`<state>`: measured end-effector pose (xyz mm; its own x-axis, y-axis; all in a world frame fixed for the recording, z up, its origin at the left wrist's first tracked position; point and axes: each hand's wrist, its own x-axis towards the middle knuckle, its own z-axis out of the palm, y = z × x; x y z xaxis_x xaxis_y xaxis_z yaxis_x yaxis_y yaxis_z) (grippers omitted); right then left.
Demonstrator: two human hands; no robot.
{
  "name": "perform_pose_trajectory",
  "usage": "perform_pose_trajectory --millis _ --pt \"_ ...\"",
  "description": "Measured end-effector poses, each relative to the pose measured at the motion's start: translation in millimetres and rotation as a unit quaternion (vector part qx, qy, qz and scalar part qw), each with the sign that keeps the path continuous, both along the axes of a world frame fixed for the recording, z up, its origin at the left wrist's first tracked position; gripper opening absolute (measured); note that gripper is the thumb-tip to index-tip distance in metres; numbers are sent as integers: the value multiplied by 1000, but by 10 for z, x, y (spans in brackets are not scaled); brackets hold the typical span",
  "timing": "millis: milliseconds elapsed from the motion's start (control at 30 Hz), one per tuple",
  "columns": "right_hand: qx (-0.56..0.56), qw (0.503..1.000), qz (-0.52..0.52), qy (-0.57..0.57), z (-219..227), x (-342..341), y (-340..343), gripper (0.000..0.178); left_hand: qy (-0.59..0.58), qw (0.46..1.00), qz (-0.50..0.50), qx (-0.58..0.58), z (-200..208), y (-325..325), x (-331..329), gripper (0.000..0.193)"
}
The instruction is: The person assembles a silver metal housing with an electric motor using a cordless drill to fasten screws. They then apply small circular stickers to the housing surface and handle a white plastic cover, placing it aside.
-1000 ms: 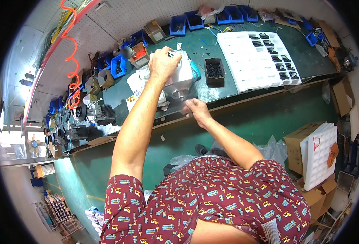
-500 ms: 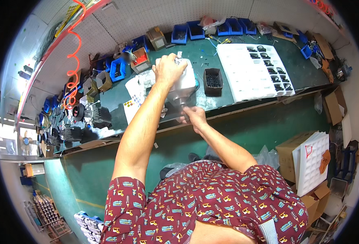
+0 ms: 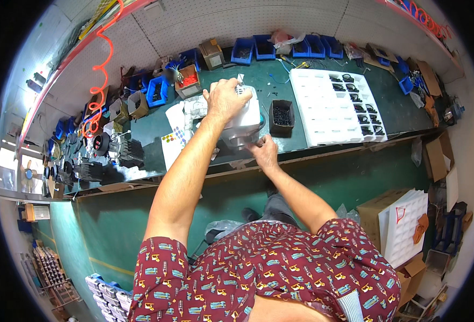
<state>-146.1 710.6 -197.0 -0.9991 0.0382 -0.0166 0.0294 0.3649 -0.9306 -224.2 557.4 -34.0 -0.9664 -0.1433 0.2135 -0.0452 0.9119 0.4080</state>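
A pale grey machine housing [image 3: 245, 115] stands at the front edge of the green workbench. Its near end narrows to a short round neck. My left hand [image 3: 227, 101] reaches over the housing's far top end, fingers curled around it. Close to the neck, on its right side, my right hand [image 3: 265, 152] has thumb and fingers drawn together; whatever is in them is hidden. Just right of the housing sits a small dark box [image 3: 281, 119] of black screws or similar small parts. A white parts tray [image 3: 315, 107] with black cable-like pieces lies beyond it.
Blue bins [image 3: 242, 50] line the bench's back edge. A cardboard box of red parts [image 3: 187, 80] stands behind my left hand. Sticker sheets [image 3: 171, 150] lie left of the housing. Dark finned motors [image 3: 127, 150] crowd the bench's left end. An orange coiled hose [image 3: 103, 70] hangs above.
My right hand has shifted slightly right, from below the neck to beside it. The housing's neck now appears shorter and tilted differently. My left hand stays on the top, and the view has shifted slightly.
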Motion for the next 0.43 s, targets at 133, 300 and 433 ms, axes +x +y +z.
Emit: perform_pose_trajectory --millis 133,300,433 --pt "-115 983 -138 32 -596 -102 96 28 24 999 -22 10 78 125 -45 49" --pt "-396 913 -96 -12 343 -1076 115 50 35 999 -2 16 -4 35 2 48" --pt "-307 947 89 30 615 -1322 -152 75 18 1000 22 9 -25 67 -11 48"
